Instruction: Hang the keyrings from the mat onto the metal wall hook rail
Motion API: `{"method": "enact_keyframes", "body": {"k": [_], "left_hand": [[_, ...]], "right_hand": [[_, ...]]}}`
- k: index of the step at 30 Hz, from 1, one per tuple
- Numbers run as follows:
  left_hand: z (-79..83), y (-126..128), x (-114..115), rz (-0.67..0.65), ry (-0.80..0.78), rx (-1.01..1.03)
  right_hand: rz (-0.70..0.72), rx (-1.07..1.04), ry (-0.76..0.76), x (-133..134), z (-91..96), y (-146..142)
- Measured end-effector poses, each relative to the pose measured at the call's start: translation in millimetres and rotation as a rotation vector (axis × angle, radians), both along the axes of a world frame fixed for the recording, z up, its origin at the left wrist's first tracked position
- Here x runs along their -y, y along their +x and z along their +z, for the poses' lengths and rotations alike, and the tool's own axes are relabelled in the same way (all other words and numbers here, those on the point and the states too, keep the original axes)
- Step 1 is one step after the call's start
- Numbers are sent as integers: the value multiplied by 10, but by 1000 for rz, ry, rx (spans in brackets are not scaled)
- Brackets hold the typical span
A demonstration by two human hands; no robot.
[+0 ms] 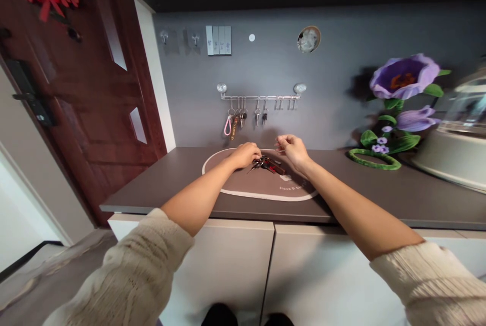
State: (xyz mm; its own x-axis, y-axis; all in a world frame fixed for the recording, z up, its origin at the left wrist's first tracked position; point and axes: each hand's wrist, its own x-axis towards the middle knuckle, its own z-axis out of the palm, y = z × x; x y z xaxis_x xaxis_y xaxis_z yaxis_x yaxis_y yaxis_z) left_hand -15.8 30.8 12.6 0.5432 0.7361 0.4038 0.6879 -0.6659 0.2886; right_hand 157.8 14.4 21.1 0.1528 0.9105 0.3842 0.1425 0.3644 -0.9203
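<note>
A bunch of keys (267, 164) lies on an oval brown mat (261, 187) on the dark counter (159, 184). My left hand (246, 155) rests on the mat with its fingers curled over the left end of the keys. My right hand (292, 150) hovers just right of the keys, fingers loosely bent, pinching something small that I cannot make out. On the grey wall behind, a metal hook rail (260, 97) carries several key sets, one with a pink strap (228, 126).
A dark red door (94, 88) with a black handle stands at the left. Purple fabric flowers (402, 83) and a green ring (374, 160) sit on the counter at the right, beside a pale appliance (455, 149). White cabinet doors (228, 265) are below the counter.
</note>
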Motion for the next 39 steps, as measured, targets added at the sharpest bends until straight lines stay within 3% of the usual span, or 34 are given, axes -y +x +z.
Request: {"method": "enact_keyframes", "body": {"k": [8, 17, 24, 32, 39], "left_hand": [[-41, -21, -124, 37, 98, 28], [89, -48, -60, 111, 28, 198], [123, -58, -27, 86, -106, 499], [178, -15, 13, 42, -434, 863], [262, -2, 98, -51, -604, 1049]], "right_hand": [[-12, 14, 18, 14, 25, -4], [-9, 37, 17, 1, 23, -11], [-11, 60, 19, -10, 14, -7], [14, 52, 12, 37, 45, -28], [35, 45, 33, 63, 55, -49]]}}
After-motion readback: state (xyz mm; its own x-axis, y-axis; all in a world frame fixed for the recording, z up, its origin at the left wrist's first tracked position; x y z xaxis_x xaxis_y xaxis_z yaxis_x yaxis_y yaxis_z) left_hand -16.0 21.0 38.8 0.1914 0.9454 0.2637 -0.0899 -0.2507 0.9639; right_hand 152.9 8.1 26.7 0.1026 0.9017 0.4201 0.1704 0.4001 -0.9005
